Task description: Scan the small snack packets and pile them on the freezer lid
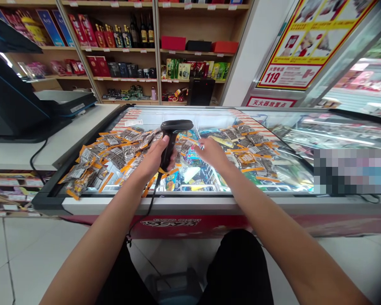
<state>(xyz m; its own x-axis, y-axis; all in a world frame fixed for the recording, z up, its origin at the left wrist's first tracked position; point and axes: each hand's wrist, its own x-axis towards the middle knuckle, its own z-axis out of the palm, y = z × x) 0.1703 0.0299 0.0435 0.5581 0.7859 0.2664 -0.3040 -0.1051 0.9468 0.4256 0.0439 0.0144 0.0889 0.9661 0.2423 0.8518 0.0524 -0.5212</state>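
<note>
My left hand (157, 156) is wrapped round the grip of a black handheld barcode scanner (177, 125), whose cable hangs down over the freezer's front edge. My right hand (211, 152) is to the right of it, with curled fingers at the orange edge of a clear snack packet (187, 145); it appears to pinch that edge, though the fingertips are small here. Many similar orange-edged packets (117, 156) lie in a heap on the glass freezer top at left. Another group of packets (245, 159) is spread to the right of my right hand.
The chest freezer (190, 204) stands before my knees, with frozen goods under its glass. At left, a black weighing scale (66, 103) stands on a white counter (53, 154). A dark box-shaped device (200, 91) is behind the freezer. Stocked shelves (120, 50) line the back.
</note>
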